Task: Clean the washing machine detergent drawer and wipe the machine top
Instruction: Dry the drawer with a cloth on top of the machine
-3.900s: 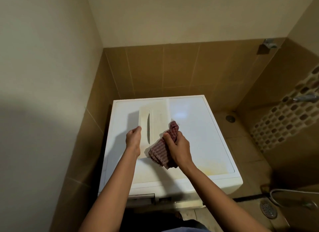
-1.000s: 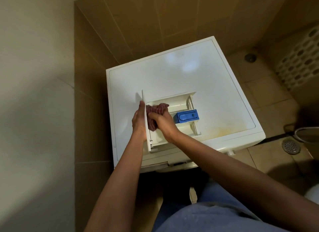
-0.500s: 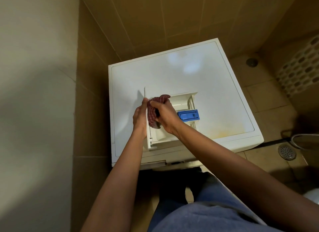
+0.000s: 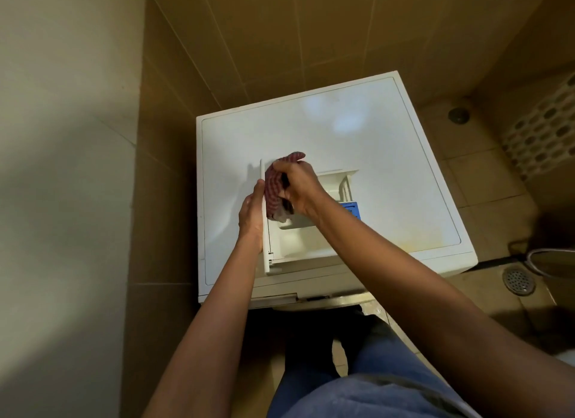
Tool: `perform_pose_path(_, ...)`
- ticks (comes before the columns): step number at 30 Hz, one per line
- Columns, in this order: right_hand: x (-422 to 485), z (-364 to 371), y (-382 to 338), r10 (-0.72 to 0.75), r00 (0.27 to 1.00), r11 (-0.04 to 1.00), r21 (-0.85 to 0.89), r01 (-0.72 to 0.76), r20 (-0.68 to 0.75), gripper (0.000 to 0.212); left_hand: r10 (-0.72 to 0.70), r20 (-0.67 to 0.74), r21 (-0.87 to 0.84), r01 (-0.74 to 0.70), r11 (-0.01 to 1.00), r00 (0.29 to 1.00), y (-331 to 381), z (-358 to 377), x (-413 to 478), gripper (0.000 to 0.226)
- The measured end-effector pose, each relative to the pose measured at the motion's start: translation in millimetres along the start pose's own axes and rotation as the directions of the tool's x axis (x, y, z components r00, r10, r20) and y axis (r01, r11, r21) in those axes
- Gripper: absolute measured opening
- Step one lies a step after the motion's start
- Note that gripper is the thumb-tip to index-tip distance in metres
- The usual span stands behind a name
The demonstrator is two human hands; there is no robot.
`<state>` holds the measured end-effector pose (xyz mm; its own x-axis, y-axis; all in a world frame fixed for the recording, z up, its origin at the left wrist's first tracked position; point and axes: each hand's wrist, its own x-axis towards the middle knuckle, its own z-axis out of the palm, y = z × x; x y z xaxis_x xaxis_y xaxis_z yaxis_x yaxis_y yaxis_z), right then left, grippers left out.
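The white detergent drawer [image 4: 295, 242] lies on the top of the white washing machine [image 4: 389, 156], its front panel turned to the left. My left hand [image 4: 250, 214] steadies that front panel from the outside, palm against it. My right hand [image 4: 298, 186] grips a red checked cloth [image 4: 273, 190] and presses it against the inner side of the panel at the drawer's far left end. A blue insert [image 4: 351, 209] shows in the drawer, partly hidden behind my right forearm.
Brown tiled walls close in behind and to the left of the machine. A yellowish stain [image 4: 426, 238] marks the machine top at the front right. A floor drain [image 4: 518, 280] and a hose [image 4: 550, 256] lie on the tiled floor to the right.
My right hand has moved the cloth up along the inside of the drawer's front panel, toward its far end. The left hand stays on the panel. The camera has shifted slightly.
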<state>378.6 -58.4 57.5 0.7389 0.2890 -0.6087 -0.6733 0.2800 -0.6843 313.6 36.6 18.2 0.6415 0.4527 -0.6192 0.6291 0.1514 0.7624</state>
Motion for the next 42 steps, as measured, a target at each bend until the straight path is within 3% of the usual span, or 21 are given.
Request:
perform_pose_path(2,10,0,-3,0.012,0.999,1.000,-0.023,-0.012,-0.039,0.005,-0.013,-0.011,0.008,0.013,1.000,1.000,-1,-1,1,0.078)
perform_pose_path(6,-2,0,22,0.002,0.999,0.994,-0.105,-0.008,-0.053,0.026,-0.020,-0.014,-0.033,0.020,0.999,1.000,0,0,0,0.057)
perform_pose_path(9,-31,-14,42,0.020,0.999,0.951,-0.308,-0.010,0.029,0.021,-0.037,-0.026,-0.070,0.035,0.997,0.999,-1,-1,2,0.090)
perform_pose_path(11,-47,-26,45,0.105,0.986,0.916,-0.399,-0.046,0.126,0.012,-0.026,-0.027,-0.035,0.025,0.999,0.999,2,0,0,0.094)
perform_pose_path(14,-52,-34,25,0.119,0.974,0.961,-0.268,-0.065,0.191,0.010,-0.026,-0.025,-0.014,0.025,1.000,0.999,3,-1,-3,0.094)
perform_pose_path(17,-24,-30,-5,-0.055,0.998,0.998,-0.013,0.055,0.030,0.010,-0.024,-0.018,-0.014,0.024,1.000,1.000,-3,-1,3,0.089)
perform_pose_path(20,9,-14,-28,-0.099,0.994,0.992,-0.088,0.094,-0.054,0.022,-0.047,-0.011,-0.035,0.047,0.998,0.999,-10,-2,12,0.092)
perform_pose_path(23,20,13,-32,0.003,0.999,0.969,-0.248,0.006,0.036,0.012,-0.053,0.027,-0.033,0.054,0.998,0.998,-14,-4,18,0.095)
perform_pose_path(28,17,14,-6,-0.027,0.999,0.946,-0.323,0.018,-0.022,0.041,-0.013,0.016,0.001,0.013,1.000,1.000,8,-4,-4,0.067)
perform_pose_path(31,-11,1,25,-0.070,0.998,0.939,-0.338,0.063,-0.008,0.032,0.042,-0.014,0.030,-0.041,0.999,0.999,9,0,-4,0.055)
perform_pose_path(34,-46,-15,58,-0.083,0.996,0.924,-0.370,0.094,0.044,0.012,0.055,-0.021,0.049,-0.053,0.997,0.998,3,0,1,0.079)
perform_pose_path(39,-67,-48,59,0.067,0.979,0.924,-0.383,0.012,0.192,0.012,0.079,0.019,0.176,-0.081,0.981,0.997,9,-5,3,0.076)
perform_pose_path(42,-58,-60,31,-0.023,0.996,0.967,-0.251,0.045,0.088,0.010,0.003,0.077,0.266,-0.024,0.964,0.997,15,-8,8,0.078)
